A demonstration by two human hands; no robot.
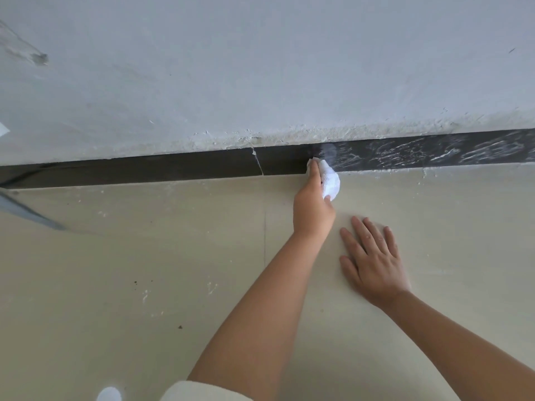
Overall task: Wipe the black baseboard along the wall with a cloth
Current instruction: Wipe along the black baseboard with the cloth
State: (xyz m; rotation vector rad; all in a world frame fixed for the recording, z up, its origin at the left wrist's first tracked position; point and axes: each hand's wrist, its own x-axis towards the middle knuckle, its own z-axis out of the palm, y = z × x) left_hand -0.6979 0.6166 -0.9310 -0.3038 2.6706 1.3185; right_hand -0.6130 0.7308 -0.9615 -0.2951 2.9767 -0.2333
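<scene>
1. the left hand (311, 209) grips a bunched white cloth (330, 180), fingers curled round it, and presses its tip against the baseboard (144, 172) where board meets floor.
2. the right hand (373, 261) lies flat on the floor (115, 285), fingers straight and spread, holding nothing; it looks like a brace.
3. the baseboard runs along the foot of the wall (260, 68). left of the cloth it shows dark and clean; right of it the face is covered in white smears (434, 151). so i judge the wipe roughly half done within this view, with the smeared stretch still to do.
4. risk: the smears look like dried plaster or filler. a light pass may only spread them into a haze, and a loaded cloth could carry white back onto the clean part.
5. risk: crumbly white material (289, 136) sits along the wall's lower edge just above the board. rubbing too high could knock bits down onto wiped surface.
6. risk: a thin white line (258, 162) crosses the board left of the cloth, perhaps a joint with filler in it; it may be missed or need harder rubbing.
7. risk: the bracing hand sits on a dusty floor and could slip if weight shifts forward.
</scene>
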